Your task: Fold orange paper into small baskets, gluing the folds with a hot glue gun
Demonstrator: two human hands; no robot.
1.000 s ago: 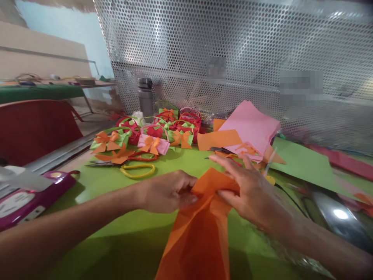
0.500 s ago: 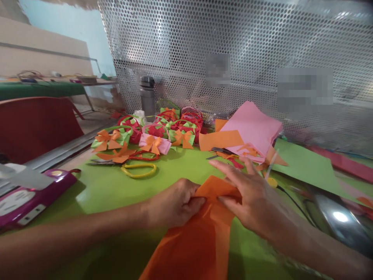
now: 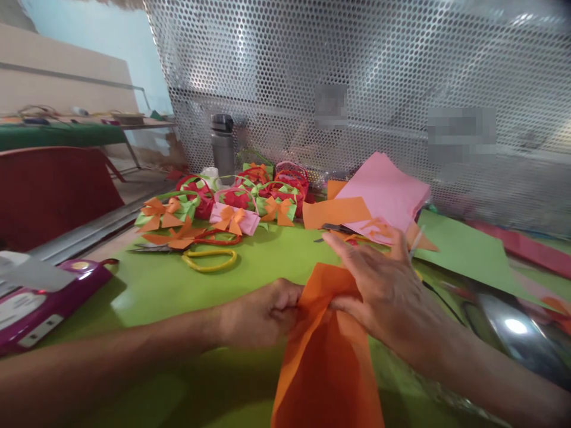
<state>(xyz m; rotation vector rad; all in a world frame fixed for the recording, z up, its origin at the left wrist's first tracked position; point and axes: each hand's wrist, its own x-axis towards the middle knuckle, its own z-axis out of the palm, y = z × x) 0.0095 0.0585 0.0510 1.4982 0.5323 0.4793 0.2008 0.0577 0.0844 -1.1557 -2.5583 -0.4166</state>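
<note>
Head view. The left hand (image 3: 263,312), grip pressed together, pinches the left edge of the orange sheet (image 3: 328,362). The right hand (image 3: 383,291) pinches the sheet's top, thumb on the paper and fingers fanned out. The sheet runs from between the hands toward the viewer, over the green bench (image 3: 178,291). Scissors (image 3: 196,252) and paper bows (image 3: 232,217) lie beyond the left hand, pink sheets (image 3: 386,190) beyond the right.

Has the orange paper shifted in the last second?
Yes. Against the yellow loop, which stayed put on the table, the orange paper's near end swung to the right.
</note>
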